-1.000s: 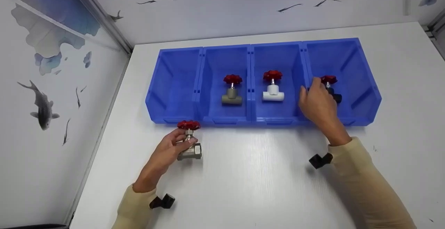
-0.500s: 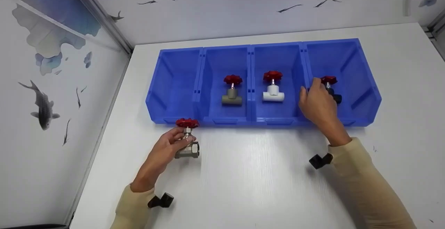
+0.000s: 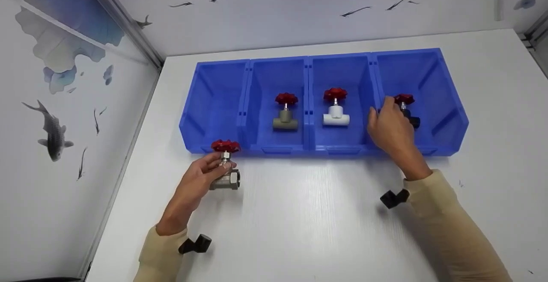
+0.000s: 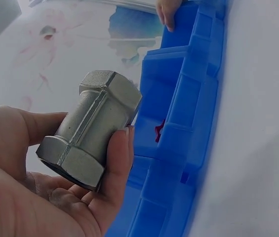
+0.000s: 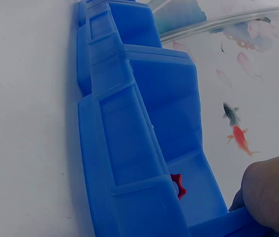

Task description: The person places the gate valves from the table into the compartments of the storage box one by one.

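My left hand holds a metal gate valve by its neck, thumb in front, with the red handwheel on top, level with the leftmost bin's front edge. The left wrist view shows the valve's hex-ended body between thumb and fingers. My right hand grips the divider wall between the two right-hand blue bins, thumb on its left side; the other fingers are mostly hidden. Right beside that hand, a black valve with a red handwheel stands in the rightmost bin, partly covered.
Four joined blue bins line the back of the white table. An olive valve stands in the second bin and a white valve in the third, both with red handwheels. Printed wall panels rise behind and at left.
My left hand has moved slightly left and away from me with the metal valve, its handwheel now overlapping the leftmost bin's front edge. The right hand has stayed in place.
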Available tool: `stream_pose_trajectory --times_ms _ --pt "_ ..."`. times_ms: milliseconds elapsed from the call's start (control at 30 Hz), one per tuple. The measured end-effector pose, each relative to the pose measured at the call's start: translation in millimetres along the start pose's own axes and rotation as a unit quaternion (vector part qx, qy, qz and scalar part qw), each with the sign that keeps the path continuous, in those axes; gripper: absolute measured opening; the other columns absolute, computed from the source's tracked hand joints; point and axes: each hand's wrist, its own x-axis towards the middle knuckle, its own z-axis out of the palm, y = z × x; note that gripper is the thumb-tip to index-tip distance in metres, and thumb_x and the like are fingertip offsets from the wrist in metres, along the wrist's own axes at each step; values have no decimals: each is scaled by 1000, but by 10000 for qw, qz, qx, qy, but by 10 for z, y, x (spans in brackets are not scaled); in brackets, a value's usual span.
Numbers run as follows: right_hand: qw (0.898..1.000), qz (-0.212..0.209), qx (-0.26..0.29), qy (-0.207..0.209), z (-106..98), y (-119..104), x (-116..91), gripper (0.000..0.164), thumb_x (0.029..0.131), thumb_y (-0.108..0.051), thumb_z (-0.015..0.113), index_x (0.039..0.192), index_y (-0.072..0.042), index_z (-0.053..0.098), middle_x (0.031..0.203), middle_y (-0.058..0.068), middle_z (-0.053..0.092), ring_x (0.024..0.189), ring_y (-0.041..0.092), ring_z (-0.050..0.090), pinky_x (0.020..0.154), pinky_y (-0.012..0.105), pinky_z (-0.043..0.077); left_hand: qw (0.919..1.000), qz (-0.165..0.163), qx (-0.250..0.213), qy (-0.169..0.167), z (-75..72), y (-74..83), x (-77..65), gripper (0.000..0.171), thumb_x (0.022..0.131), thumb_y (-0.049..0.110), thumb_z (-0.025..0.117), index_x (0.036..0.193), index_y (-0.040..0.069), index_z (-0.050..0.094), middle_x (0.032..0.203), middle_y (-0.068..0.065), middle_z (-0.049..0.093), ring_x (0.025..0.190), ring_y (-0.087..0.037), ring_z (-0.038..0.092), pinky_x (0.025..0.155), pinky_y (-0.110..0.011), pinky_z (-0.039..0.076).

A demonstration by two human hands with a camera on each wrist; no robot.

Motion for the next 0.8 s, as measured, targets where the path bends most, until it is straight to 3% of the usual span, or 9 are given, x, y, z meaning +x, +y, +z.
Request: stream_pose_trajectory --times_ms 467,600,800 --pt "9999 -53 -1 164 8 4 -2 49 105 -26 40 130 16 39 101 35 57 82 53 60 66 62 46 9998 157 10 98 -71 80 14 54 99 11 60 145 -7 39 128 -20 65 120 -21 62 93 -20 49" --pt "9998 -62 5 197 14 3 -2 49 105 -26 40 129 17 40 99 34 57 82 53 60 66 62 47 9998 108 -53 131 -92 104 39 58 99 13 60 147 -8 35 126 -17 67 120 -18 62 92 -20 49" --pt "9998 -29 20 182 12 1 0 49 105 -26 40 130 16 39 98 34 57 82 53 60 66 62 47 9995 168 -222 165 -135 122 114 53 98 12 60 143 -7 41 118 -11 71 112 -13 65 87 -21 50"
